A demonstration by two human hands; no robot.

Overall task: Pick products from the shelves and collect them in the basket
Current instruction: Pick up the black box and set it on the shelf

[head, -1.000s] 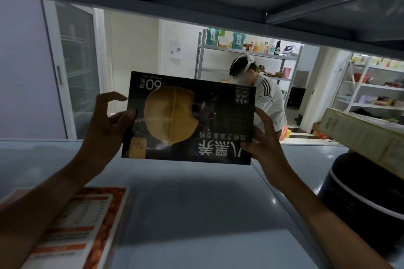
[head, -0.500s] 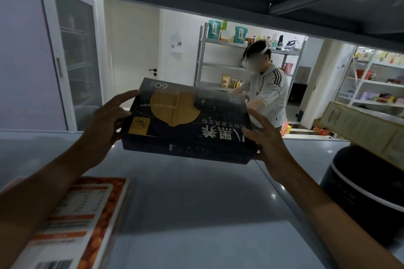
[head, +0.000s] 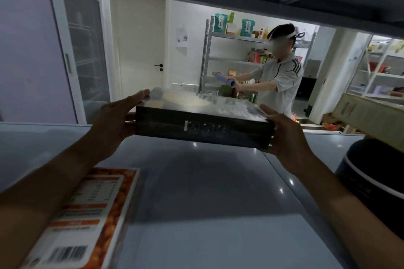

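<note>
Nearest, at lower left, an orange-printed box lying flat on the grey shelf, barcode end toward the camera. At lower right, a dark round container with a white band, a tan box tilted on top of it. Farther in, a flat black box held level above the shelf surface, apart from it, long edge facing the camera. Left hand grasping the box's left end, fingers laid along the top edge. Right hand grasping the right end, fingers curled round the corner. Beyond the shelf opening, a person in a white shirt at a metal rack, holding a purple roll. Left of the rack, a white door.
</note>
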